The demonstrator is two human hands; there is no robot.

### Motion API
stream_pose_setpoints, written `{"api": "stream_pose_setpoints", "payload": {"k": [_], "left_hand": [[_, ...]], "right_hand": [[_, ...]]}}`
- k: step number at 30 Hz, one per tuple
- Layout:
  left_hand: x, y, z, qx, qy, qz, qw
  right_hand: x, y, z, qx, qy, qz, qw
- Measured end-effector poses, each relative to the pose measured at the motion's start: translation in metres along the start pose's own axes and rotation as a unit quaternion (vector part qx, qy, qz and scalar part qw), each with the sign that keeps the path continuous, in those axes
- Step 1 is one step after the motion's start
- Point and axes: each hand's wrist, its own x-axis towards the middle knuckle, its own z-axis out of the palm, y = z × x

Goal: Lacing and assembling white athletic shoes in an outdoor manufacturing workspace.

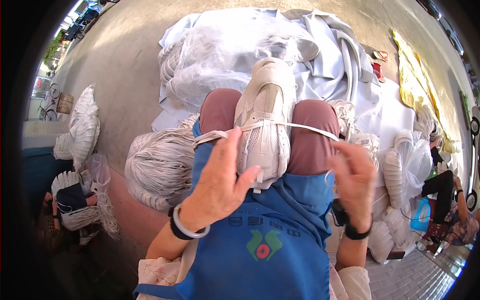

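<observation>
A cream-white sneaker [265,125] lies sole down across my lap, between my knees, its toe pointing away from me. A flat white shoelace [312,131] crosses its upper and stretches out to both sides. On the left, my left hand [215,177] has the lace running at its fingertips, with its thumb stretched toward the shoe's heel end. My right hand [354,177], smeared by motion, is at the lace's other stretch, beside my right knee. A thin loop shows near its thumb. The undersides of the left fingers are hidden.
A blue apron [260,240] covers my lap. To the left lies a large bundle of white laces [159,167]. Ahead, clear plastic bags [215,55] rest on a pale sheet [330,65]. More shoes [367,145] stand at the right; other people sit at both edges.
</observation>
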Motion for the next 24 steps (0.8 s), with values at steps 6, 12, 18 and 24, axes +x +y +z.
{"api": "stream_pose_setpoints", "payload": {"k": [6, 12, 18, 24], "left_hand": [[0.001, 0.002, 0.028, 0.053, 0.035, -0.003, 0.998], [-0.004, -0.012, 0.038, 0.04, 0.047, -0.024, 0.998], [0.001, -0.046, 0.032, -0.058, 0.01, -0.014, 0.998], [-0.007, -0.051, 0.032, -0.086, -0.022, -0.022, 0.996]], "right_hand": [[0.002, -0.012, 0.065, -0.085, -0.144, -0.076, 0.983], [-0.008, -0.009, 0.084, -0.059, -0.072, -0.12, 0.988], [-0.002, -0.021, 0.091, -0.061, -0.087, -0.155, 0.982], [0.009, -0.011, 0.098, -0.017, -0.109, -0.107, 0.988]]}}
